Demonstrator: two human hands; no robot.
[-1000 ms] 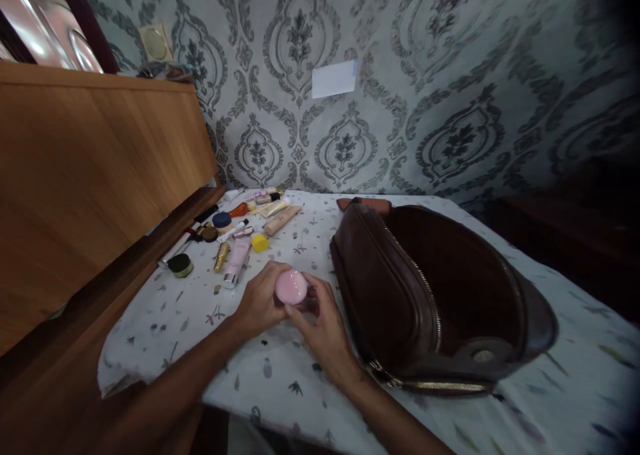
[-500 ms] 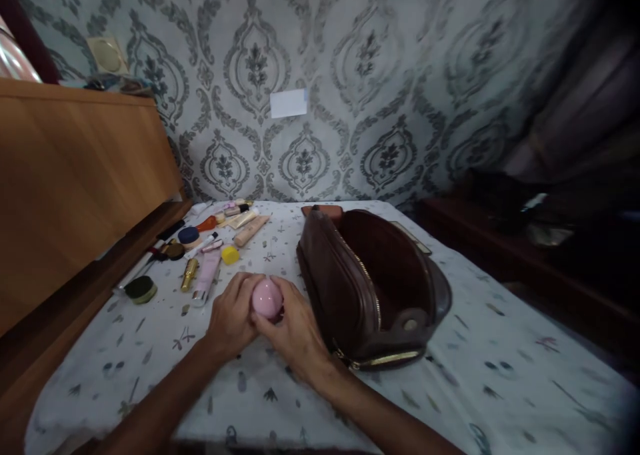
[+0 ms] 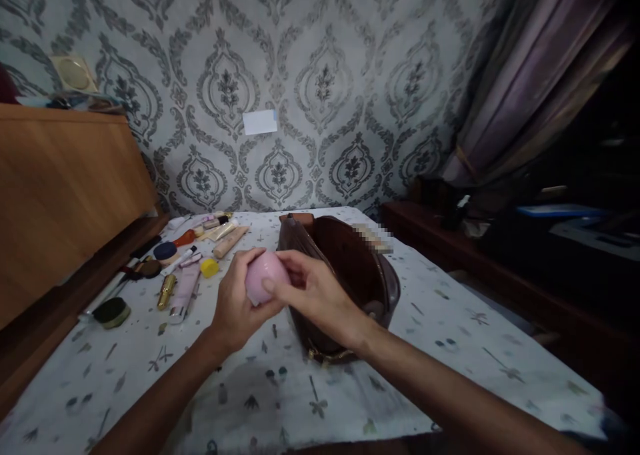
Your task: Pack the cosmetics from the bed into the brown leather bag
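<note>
Pinching a pink rounded object between them, left hand and right hand curl near an open brown bag

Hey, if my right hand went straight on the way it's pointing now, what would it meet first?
The pink round item, which your right hand is touching. Beyond it, probably your left hand, though depth is hard to judge.

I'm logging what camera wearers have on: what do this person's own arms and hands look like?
The left hand and right hand are ungloved. Both forearms are bare as far as the view shows, with no sleeve, watch or bracelet visible.
</note>
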